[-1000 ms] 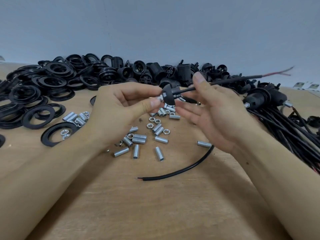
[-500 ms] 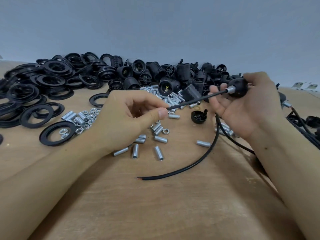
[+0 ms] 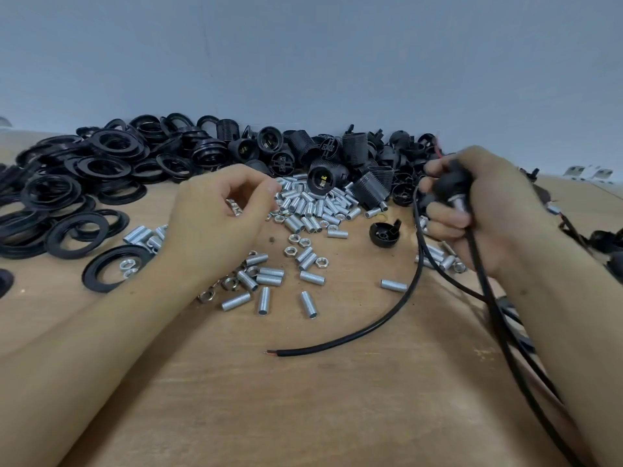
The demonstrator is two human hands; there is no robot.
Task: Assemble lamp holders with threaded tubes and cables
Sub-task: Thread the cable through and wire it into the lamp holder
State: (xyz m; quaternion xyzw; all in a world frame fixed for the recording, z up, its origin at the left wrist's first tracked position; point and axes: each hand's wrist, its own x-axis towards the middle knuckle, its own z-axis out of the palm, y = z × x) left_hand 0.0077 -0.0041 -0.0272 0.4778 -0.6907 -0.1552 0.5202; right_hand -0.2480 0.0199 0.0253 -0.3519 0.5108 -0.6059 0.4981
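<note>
My right hand (image 3: 488, 210) grips a black lamp holder cap (image 3: 450, 182) with a metal threaded tube at its lower end. A black cable (image 3: 488, 298) runs from that cap down past my wrist. My left hand (image 3: 219, 220) hovers over the table with fingers loosely curled and nothing visibly in it. Just beyond it lies a heap of silver threaded tubes (image 3: 313, 207), with more tubes and nuts (image 3: 296, 241) scattered nearer me. A second loose black cable (image 3: 371, 326) curves across the wooden table (image 3: 303, 399). A single black cap (image 3: 384, 232) lies between my hands.
A pile of flat black rings (image 3: 84, 176) fills the left side; one ring (image 3: 101, 274) holds a few nuts. Black lamp holder bodies (image 3: 320, 156) are heaped along the back wall. Dark finished parts (image 3: 603, 241) lie at the right edge.
My left hand has let go of the cable end and drawn back left. My right hand turned the cap so the cable now hangs down toward me.
</note>
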